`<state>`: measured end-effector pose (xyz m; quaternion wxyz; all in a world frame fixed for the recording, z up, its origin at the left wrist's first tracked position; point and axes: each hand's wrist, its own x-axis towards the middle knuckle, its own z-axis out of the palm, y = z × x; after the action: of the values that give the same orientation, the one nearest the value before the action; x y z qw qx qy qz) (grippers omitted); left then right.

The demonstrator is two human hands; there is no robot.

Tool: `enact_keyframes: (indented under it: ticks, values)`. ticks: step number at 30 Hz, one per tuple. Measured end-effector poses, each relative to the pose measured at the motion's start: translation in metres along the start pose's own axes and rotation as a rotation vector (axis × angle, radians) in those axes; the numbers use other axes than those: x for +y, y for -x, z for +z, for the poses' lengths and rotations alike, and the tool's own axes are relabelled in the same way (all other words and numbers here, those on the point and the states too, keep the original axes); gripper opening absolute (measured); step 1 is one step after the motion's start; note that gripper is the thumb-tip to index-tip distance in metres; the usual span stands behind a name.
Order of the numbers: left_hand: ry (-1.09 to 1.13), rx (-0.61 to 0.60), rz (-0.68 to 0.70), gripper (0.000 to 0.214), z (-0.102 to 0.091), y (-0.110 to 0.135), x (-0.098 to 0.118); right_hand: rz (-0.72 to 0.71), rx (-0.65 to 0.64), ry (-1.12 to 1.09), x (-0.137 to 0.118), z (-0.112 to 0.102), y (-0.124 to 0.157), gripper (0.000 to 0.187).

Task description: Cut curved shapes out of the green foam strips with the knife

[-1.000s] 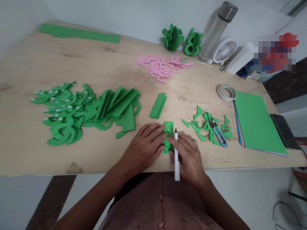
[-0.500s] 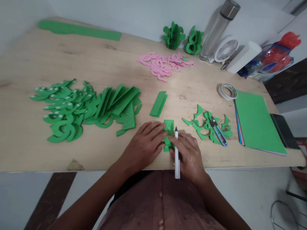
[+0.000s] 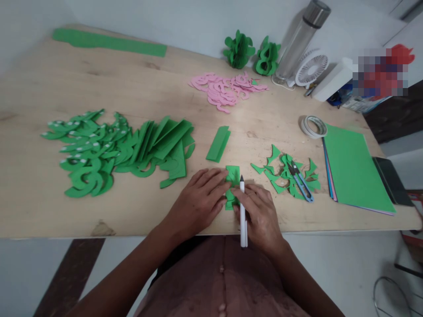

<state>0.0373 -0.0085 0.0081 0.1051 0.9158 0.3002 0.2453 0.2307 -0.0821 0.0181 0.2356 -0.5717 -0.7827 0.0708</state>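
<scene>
Green paper piece [image 3: 233, 175] pinned under left hand [image 3: 198, 203], right hand [image 3: 259, 215] gripping pen [image 3: 243, 211]

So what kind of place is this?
Most likely a craft table in a home or small workroom: heaps of cut green paper shapes, a stack of coloured paper sheets, a tape roll, and the right hand holding a pen.

Green paper piece [image 3: 233, 175], white pen [image 3: 243, 215], pink cutouts [image 3: 224, 90], blue-handled snips [image 3: 300, 181]
</scene>
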Motion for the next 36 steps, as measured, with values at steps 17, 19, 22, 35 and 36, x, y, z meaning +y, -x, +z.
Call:
enact_keyframes:
  ticks: [17,19,22,35,36]
  values:
    - [-0.037,0.023,0.019,0.029,0.0013,-0.0002,0.0006,-0.020,-0.026,0.041,-0.0006,0.0004,0.0002,0.035]
    - [-0.039,0.025,0.019,0.029,0.0016,0.0000,0.0002,-0.021,-0.024,0.039,-0.0010,0.0002,0.0000,0.034]
    - [-0.042,0.032,0.022,0.028,0.0011,0.0002,-0.0002,-0.018,-0.022,0.033,-0.0017,-0.0003,-0.0006,0.034]
    - [-0.035,0.034,0.025,0.028,0.0005,-0.0010,0.0000,-0.028,-0.011,0.030,-0.0008,0.0003,-0.0004,0.034]
    - [-0.031,0.029,0.022,0.028,0.0005,-0.0008,-0.0001,-0.026,-0.013,0.029,-0.0008,0.0004,-0.0004,0.034]
